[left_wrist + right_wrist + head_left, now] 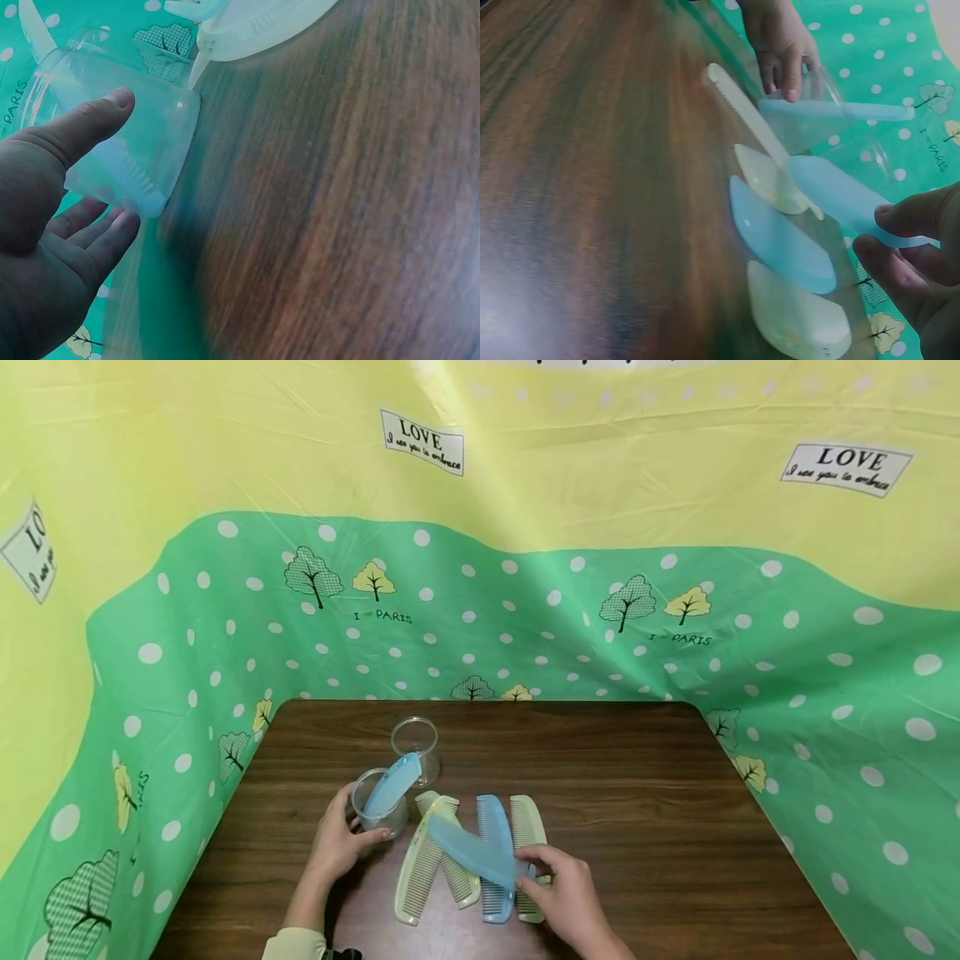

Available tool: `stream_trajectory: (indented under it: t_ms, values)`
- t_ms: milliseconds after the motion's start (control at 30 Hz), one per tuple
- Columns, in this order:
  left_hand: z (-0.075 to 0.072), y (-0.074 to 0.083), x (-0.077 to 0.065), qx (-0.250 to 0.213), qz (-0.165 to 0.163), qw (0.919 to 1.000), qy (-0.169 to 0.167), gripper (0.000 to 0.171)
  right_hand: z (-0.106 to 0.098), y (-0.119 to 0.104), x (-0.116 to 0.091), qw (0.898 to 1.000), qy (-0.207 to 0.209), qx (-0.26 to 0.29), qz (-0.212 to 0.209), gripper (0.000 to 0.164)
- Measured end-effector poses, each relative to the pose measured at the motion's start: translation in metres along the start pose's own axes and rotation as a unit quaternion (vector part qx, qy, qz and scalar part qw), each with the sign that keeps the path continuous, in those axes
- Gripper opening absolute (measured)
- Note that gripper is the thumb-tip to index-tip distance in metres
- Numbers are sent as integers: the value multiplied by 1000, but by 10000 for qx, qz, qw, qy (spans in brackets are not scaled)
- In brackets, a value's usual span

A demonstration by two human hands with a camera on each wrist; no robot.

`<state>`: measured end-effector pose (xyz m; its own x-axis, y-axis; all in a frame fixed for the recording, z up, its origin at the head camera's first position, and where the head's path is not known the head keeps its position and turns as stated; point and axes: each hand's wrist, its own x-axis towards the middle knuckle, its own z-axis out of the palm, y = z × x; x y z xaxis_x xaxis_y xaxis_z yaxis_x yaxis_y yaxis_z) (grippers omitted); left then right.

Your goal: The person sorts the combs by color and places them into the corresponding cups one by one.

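My left hand (335, 839) holds a clear plastic cup (169, 124) on the table, thumb on one side and fingers on the other. A blue comb (393, 785) leans inside that cup, its upper end sticking out past the rim. Between thumb and fingers, my right hand (564, 893) pinches one end of another blue comb (844, 196), held slantwise above the combs on the table. Beneath it lie a flat blue comb (495, 827), a pale green comb (528, 818) and two yellowish combs, one of them (417, 881) resting across the other (462, 885).
A second clear cup (415, 732) stands just behind the held one. The dark wooden table (637, 777) reaches back to a green and yellow patterned cloth (480, 610) that hangs behind it and at both sides.
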<state>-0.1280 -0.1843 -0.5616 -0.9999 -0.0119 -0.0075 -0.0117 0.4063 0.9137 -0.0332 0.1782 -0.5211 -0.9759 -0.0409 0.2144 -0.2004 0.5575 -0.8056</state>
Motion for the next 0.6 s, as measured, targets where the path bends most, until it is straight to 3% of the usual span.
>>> stream_trajectory:
  t_ms: [333,600]
  values:
    - [-1,0,-2,-25,16,10000,-3,96,-13,-10,9,9996,53,227,168,33]
    - [0,0,0,-16,47,10000,-3,97,-22,-17,17,9986,340,383,142,31]
